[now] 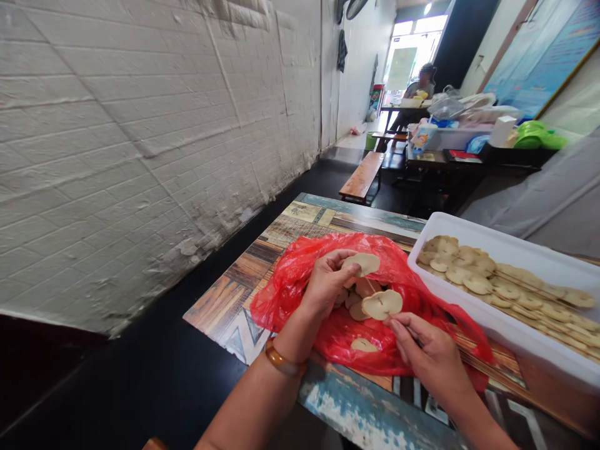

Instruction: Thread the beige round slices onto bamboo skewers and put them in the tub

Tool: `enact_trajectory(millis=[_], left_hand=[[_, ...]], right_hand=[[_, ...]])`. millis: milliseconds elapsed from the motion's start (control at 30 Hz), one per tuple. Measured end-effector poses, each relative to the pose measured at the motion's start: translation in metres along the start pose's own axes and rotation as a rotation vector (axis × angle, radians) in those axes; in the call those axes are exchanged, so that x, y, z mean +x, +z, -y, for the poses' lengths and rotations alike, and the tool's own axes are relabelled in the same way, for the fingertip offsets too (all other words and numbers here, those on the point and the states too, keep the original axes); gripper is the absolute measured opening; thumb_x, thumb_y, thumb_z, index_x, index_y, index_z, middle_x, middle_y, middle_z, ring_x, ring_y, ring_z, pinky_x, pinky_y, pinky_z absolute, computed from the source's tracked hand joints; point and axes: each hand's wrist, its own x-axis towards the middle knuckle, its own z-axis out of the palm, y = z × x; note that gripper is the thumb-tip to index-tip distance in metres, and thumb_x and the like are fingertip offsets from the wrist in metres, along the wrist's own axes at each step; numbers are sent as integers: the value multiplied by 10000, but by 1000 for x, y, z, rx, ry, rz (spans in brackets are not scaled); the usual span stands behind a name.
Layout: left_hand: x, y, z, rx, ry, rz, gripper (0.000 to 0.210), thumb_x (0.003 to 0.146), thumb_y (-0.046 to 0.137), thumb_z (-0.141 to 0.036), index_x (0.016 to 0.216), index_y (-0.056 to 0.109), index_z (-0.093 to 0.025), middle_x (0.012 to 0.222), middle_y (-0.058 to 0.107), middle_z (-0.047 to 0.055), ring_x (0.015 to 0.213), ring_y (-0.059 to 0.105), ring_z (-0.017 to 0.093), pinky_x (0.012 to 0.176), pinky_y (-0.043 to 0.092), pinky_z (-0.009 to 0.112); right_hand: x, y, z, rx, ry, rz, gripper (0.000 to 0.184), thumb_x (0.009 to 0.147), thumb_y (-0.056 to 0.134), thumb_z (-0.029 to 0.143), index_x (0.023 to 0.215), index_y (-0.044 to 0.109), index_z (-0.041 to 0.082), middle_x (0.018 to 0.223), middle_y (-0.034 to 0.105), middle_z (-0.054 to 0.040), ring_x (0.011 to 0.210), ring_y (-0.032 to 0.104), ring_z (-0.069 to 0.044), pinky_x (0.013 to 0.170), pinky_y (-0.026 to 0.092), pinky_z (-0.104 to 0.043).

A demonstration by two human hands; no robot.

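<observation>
Left hand (pixel 324 284) pinches a pale round slice (pixel 368 264) between thumb and curled fingers, above the mouth of a red plastic bag (pixel 287 281). Right hand (pixel 425 347), also nearly closed, holds a second slice (pixel 381 305) at its near edge; the exact grip point is too small to tell. That slice is between the hands, just below the first, over more slices (pixel 358 310) in the bag. Right of the bag, a white tub (pixel 515 251) holds slices on sticks (pixel 478 283).
</observation>
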Motion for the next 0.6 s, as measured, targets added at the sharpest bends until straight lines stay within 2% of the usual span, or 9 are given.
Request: enact_trajectory(millis=[200, 600], left_hand=[[-1, 1, 0, 4, -19, -6, 342, 593, 782, -270, 886, 661, -143, 819, 696, 37, 699, 619, 129, 651, 467, 219], [-3, 5, 0, 27, -55, -8, 348, 569, 791, -297, 858, 669, -147, 769, 684, 23, 633, 585, 104, 571, 420, 191]], right_hand=[[1, -1, 1, -4, 18, 24, 318, 889, 435, 445, 767, 612, 210, 498, 514, 40, 459, 505, -127, 479, 395, -224], [1, 2, 0, -14, -2, -15, 329, 884, 435, 458, 752, 617, 218, 482, 500, 44, 448, 505, -129, 472, 395, -228]])
